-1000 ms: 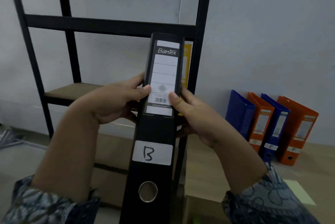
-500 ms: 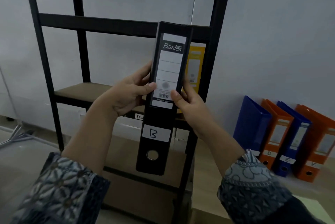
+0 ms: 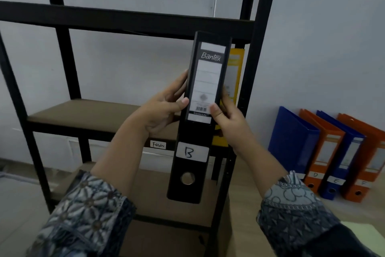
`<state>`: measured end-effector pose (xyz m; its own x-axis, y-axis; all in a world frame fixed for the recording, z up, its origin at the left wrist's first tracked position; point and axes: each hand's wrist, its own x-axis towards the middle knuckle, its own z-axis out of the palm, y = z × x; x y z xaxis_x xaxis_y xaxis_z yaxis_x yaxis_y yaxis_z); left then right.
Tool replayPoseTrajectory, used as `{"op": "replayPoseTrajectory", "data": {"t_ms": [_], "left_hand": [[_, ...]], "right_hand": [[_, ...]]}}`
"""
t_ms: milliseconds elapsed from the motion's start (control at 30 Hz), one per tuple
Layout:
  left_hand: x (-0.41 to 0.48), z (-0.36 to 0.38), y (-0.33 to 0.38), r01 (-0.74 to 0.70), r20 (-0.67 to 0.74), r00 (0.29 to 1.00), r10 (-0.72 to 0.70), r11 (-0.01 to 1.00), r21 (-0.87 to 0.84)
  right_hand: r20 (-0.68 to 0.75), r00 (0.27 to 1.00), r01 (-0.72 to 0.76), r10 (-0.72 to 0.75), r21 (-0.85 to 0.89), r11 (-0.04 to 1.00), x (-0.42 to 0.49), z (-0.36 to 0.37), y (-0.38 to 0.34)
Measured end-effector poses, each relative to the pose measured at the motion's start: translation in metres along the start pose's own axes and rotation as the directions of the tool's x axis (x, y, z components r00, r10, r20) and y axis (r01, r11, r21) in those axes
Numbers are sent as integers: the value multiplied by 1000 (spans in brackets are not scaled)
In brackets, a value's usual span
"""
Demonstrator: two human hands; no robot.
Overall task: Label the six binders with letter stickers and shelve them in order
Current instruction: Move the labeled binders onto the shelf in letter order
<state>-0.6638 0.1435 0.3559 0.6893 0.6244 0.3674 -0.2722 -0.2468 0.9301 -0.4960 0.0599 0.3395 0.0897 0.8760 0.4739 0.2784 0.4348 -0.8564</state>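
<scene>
Black binder "B", held upright at the shelf unit by both hands.

Item 1: black binder [image 3: 199, 119], spine toward the camera, white sticker [image 3: 192, 152] marked "B" above the ring hole; raised in front of the middle shelf [image 3: 87, 111] of the black shelf unit [image 3: 250, 82]. Left hand [image 3: 160, 111] and right hand [image 3: 227, 119] grasp it from either side, fingers [image 3: 215, 111] clenched on the spine edges, thumbs on its face. Item 2: yellow binder [image 3: 235, 73], upright on the same shelf, just behind and right of the black one. Items 3–6: 4 binders [image 3: 325, 148], blue and orange alternating, leaning on the floor against the far right wall; stickers "D", "E", "F" readable on 3, the fourth unreadable. Shelf edge carries a small handwritten label [image 3: 158, 144].
</scene>
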Motion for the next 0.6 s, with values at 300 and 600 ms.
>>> {"op": "replayPoseTrajectory", "data": {"t_ms": [300, 600], "left_hand": [[29, -29, 20, -127, 119, 985, 127, 992, -7], [52, -45, -8, -141, 124, 981, 147, 989, -53]], "right_hand": [[-74, 995, 61, -65, -52, 997, 33, -3, -20], [-107, 994, 22, -31, -90, 996, 51, 3, 4]]}}
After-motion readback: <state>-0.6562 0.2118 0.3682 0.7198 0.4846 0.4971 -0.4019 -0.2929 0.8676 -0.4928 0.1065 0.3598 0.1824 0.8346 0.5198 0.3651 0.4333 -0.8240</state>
